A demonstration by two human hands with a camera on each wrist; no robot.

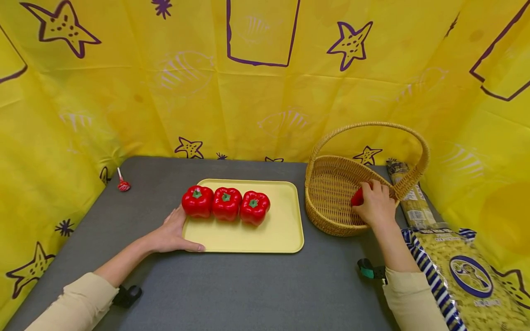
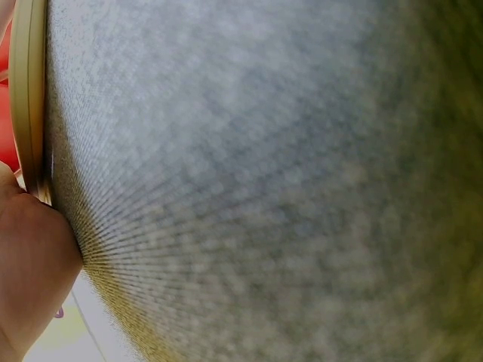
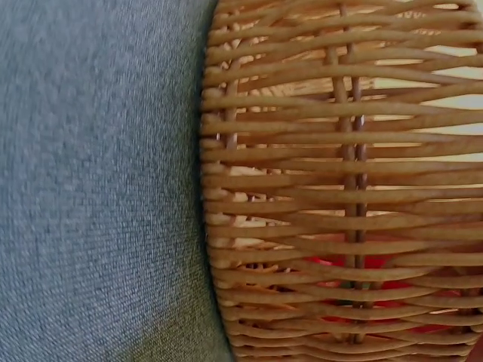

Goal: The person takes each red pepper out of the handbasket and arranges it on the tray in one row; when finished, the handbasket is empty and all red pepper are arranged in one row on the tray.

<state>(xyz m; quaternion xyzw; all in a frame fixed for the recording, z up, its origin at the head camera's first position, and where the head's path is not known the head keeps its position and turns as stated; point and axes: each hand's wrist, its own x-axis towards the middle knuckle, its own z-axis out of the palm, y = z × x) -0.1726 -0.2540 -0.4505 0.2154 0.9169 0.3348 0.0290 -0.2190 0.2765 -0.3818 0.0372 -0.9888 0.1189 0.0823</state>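
Three glossy red bell peppers stand in a row on a pale yellow tray: the left pepper (image 1: 197, 202), the middle pepper (image 1: 227, 204) and the right pepper (image 1: 254, 209). My left hand (image 1: 169, 232) rests spread against the left end of the tray (image 1: 285, 236), its thumb along the front corner. In the left wrist view that hand touches the tray rim (image 2: 29, 90). My right hand (image 1: 376, 204) reaches into a wicker basket (image 1: 331, 220) and grips another red bell pepper (image 1: 357, 197), mostly hidden by the fingers. Red and green show through the weave (image 3: 332, 219) in the right wrist view.
The basket's tall handle (image 1: 372, 124) arches above the right hand. A large pasta bag (image 1: 468, 276) and a long, narrow packet (image 1: 414, 202) lie to the right. A red lollipop (image 1: 123, 185) lies at the far left of the grey table (image 1: 248, 294). Yellow cloth surrounds the table.
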